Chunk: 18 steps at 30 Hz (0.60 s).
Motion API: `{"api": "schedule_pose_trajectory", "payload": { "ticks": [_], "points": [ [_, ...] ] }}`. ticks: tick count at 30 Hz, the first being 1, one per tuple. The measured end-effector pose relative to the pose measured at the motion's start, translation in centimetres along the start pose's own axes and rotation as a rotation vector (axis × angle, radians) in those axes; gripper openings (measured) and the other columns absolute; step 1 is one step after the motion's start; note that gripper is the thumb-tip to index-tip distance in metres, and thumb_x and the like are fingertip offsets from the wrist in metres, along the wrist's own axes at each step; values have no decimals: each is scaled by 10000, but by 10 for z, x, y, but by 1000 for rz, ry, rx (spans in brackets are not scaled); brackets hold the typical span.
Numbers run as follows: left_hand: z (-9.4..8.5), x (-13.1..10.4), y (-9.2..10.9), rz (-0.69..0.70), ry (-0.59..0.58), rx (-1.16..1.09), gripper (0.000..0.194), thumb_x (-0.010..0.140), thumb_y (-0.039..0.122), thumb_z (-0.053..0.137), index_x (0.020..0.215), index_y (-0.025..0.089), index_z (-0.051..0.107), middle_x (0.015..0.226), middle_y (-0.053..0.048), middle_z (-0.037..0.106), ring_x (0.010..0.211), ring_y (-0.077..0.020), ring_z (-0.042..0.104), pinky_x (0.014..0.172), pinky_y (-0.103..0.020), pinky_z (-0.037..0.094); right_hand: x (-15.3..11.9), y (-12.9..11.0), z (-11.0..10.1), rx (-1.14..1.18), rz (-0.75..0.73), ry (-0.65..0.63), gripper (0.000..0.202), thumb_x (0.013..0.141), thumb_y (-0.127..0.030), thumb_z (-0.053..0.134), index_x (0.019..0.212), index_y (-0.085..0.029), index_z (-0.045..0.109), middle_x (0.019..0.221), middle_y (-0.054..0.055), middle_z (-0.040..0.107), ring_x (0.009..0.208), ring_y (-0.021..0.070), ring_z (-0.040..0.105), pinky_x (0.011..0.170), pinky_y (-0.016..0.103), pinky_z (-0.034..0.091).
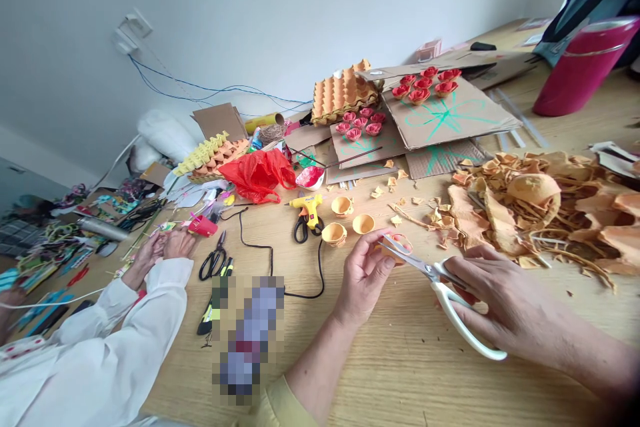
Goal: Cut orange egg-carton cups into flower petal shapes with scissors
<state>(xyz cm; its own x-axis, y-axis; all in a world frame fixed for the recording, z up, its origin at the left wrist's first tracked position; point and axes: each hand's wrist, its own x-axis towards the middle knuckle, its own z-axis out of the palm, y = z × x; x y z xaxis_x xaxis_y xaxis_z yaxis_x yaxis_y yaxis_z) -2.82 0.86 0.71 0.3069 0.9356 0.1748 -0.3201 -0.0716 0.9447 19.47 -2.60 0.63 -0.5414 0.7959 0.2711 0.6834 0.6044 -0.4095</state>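
My left hand [364,277] pinches an orange egg-carton cup [403,241] by its side, above the table. In my right hand [500,293] is a pair of white-handled scissors [440,280], fingers through the loops. The blades lie across the cup's rim, near my left fingertips; whether they cut into it I cannot tell. Close by on the table stand three trimmed carton cups, one [363,223] nearest my left hand, another [334,234] to its left and a third [343,205] behind.
Torn carton scraps [500,207] heap at right. A yellow glue gun [309,207], black scissors [214,260], red plastic bag [260,173] and cardboard with red paper flowers [423,83] lie beyond. A pink bottle [583,67] stands far right. At left, another person's hands [173,245] hold a red cup.
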Motion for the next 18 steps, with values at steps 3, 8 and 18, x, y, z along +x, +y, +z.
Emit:
{"api": "schedule_pose_trajectory", "payload": {
  "ticks": [3,8,18],
  "points": [
    [0,0,2,3,17,-1,360,880,299,656,1220,216,573,1220,-103,645,1057,-249,671,934,-421,544,0,1,1,-17,-21,17,232,966,-386,483,791,-239,441,654,-12,579,616,207,568,679,370,373],
    [0,1,2,15,32,-9,365,867,287,673,1214,222,577,1221,-97,640,1038,-236,674,932,-408,540,1,2,2,-38,-33,35,241,965,-386,488,781,-246,424,641,-14,573,619,213,572,676,369,373],
    [0,1,-1,38,98,58,378,861,293,680,1220,240,572,1240,-84,615,877,-143,643,769,-285,545,2,2,0,-42,-51,17,217,978,-344,472,795,-245,410,645,-14,566,628,214,571,692,372,377]
  ]
}}
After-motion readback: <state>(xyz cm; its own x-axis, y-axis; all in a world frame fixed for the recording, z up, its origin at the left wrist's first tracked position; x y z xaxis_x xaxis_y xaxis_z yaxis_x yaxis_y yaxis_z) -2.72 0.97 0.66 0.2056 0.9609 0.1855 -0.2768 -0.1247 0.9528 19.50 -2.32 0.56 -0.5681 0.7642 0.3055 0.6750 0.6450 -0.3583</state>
